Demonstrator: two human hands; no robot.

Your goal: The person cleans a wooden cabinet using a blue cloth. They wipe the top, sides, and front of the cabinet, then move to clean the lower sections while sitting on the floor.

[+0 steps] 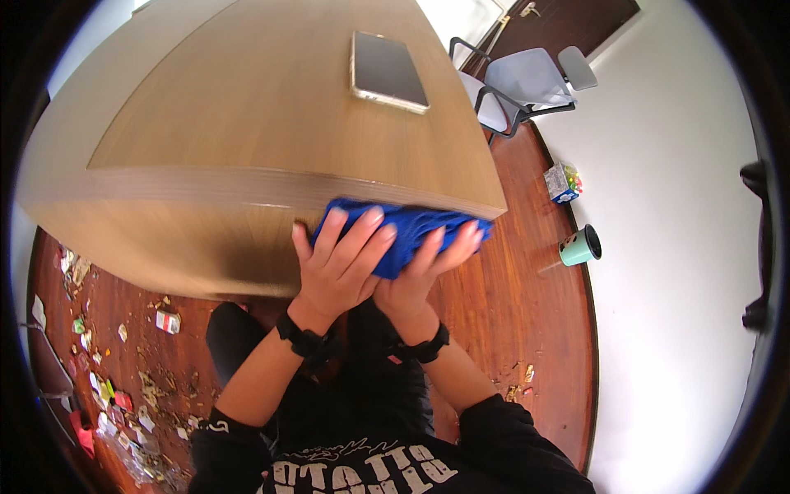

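A blue cloth (401, 238) is pressed by both hands against the side of a wooden table or cabinet (234, 123), just below its top edge near the right corner. My left hand (342, 265) lies over the cloth's left part with its fingers spread. On the cloth's right part rests my right hand (416, 281), its fingers slightly blurred. The heels of the two hands meet at the cloth's lower edge. A smartphone (390, 71) with a dark screen and a pale case lies flat on the wooden top, beyond the hands.
Litter and crumbs (145, 426) cover the wooden floor at left, with a small box (168, 322) nearby. Along the right wall stand a mint-green bin (577, 247) and a carton (561, 183) of colourful items. A grey office chair (524, 77) sits at the back right by a dark door (568, 25).
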